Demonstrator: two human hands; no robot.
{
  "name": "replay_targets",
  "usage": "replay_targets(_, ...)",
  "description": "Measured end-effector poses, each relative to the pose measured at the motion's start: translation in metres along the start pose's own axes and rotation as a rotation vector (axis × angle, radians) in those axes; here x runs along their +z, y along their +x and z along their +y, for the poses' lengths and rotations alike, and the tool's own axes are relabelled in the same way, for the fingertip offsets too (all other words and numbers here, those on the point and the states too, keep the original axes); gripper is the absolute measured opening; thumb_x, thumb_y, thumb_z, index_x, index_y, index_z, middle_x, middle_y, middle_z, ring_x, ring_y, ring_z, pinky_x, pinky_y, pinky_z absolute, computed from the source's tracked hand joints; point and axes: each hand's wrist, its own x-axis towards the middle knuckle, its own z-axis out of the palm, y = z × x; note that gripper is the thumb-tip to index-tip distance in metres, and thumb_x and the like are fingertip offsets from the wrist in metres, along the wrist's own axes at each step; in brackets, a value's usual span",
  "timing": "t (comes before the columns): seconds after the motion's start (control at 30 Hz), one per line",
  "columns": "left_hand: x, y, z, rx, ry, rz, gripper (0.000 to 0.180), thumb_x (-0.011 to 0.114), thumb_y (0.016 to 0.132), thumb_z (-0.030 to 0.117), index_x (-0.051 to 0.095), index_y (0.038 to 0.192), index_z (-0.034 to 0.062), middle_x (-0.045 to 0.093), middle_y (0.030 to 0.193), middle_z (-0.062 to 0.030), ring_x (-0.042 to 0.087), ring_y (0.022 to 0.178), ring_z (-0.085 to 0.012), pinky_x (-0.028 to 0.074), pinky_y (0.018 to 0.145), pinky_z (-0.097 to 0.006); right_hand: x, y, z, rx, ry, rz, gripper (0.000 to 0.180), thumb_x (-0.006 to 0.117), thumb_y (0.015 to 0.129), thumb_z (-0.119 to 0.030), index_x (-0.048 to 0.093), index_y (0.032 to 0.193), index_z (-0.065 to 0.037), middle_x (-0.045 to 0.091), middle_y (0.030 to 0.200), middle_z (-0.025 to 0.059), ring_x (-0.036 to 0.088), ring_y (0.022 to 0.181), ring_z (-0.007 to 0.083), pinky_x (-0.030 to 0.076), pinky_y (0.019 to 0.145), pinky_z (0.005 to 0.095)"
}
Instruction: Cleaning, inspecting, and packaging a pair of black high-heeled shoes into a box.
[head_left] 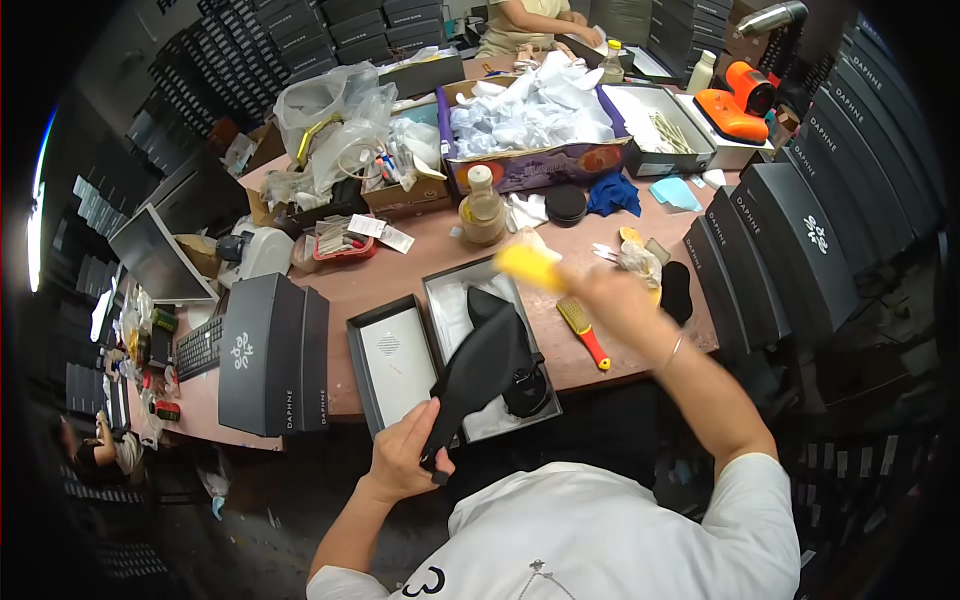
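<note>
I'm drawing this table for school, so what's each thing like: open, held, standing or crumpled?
Black shoe: tilted, held by the left hand
Blurred yellow object: held in the right hand
Dark grey rectangular shoebox: open
Purple cardboard box: open, heaped with crumpled white sheets
Red-and-yellow brush: lying down, unheld
Blue cloth: crumpled
See-through bottle: upright, capped

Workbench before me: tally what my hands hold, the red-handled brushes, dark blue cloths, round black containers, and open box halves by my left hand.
Black shoe in left hand: 1
Blurred yellow object in right hand: 1
Red-handled brush: 1
Dark blue cloth: 1
Round black container: 1
Open box halves: 2
Total: 7
</note>
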Motion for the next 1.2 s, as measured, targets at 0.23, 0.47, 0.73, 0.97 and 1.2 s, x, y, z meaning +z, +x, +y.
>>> replay_targets(0.23, -0.005, -0.008, -0.004, -0.111, -0.084, -0.009, 0.070, 0.064, 0.061, 0.009, 0.049, 0.127, -0.0098, 0.060, 0.111, -0.0266, 0.066, 0.090, -0.0368, 0.055, 0.078, -0.037, -0.019, -0.039, -0.040, -0.034, 0.184, -0.126, 0.049, 0.067, 0.085, -0.029, 0.054, 0.132, -0.022, 0.056, 0.069, 0.0052, 0.061, 0.058, 0.0224, 0.047, 0.049, 0.0345)
replay_targets(0.47, 0.010, -0.005, 0.006, -0.173, -0.115, -0.136, 0.064, 0.065, 0.063, 0.010, 0.052, 0.124, -0.0067, 0.061, 0.108, -0.0224, 0.065, 0.087, -0.0340, 0.055, 0.076, -0.036, 0.011, 0.012, -0.077, -0.096, 0.149, -0.198, 0.046, 0.057, 0.091, -0.029, 0.047, 0.134, -0.016, 0.054, 0.072, 0.0071, 0.060, 0.055, 0.0234, 0.047, 0.045, 0.0340)
replay_targets(0.73, -0.011, -0.002, 0.000, -0.209, -0.019, 0.038, 0.058, 0.064, 0.063, 0.008, 0.057, 0.119, -0.0061, 0.060, 0.109, -0.0206, 0.065, 0.090, -0.0348, 0.055, 0.077, -0.037, -0.025, -0.027, -0.036, 0.137, 0.151, -0.150, 0.041, 0.060, 0.089, -0.026, 0.055, 0.129, -0.018, 0.059, 0.074, 0.0085, 0.062, 0.059, 0.0262, 0.048, 0.049, 0.0370)
replay_targets(0.97, -0.016, -0.003, -0.002, -0.041, 0.085, 0.069, 0.049, 0.063, 0.064, 0.010, 0.062, 0.111, -0.0055, 0.062, 0.106, -0.0206, 0.066, 0.084, -0.0332, 0.055, 0.073, -0.037, 0.010, -0.016, 0.003, 0.285, 0.064, -0.069, 0.050, 0.066, 0.076, -0.004, 0.059, 0.124, -0.014, 0.060, 0.075, 0.0085, 0.062, 0.068, 0.0250, 0.050, 0.055, 0.0358)
replay_targets(1.2, -0.003, -0.006, -0.014, -0.041, 0.107, 0.167, 0.050, 0.063, 0.064, 0.010, 0.062, 0.111, -0.0075, 0.061, 0.106, -0.0236, 0.066, 0.087, -0.0362, 0.056, 0.076, -0.038, 0.023, 0.000, 0.007, 0.296, 0.159, -0.079, 0.047, 0.067, 0.082, -0.015, 0.056, 0.128, -0.013, 0.057, 0.069, 0.0049, 0.060, 0.061, 0.0220, 0.049, 0.051, 0.0346)
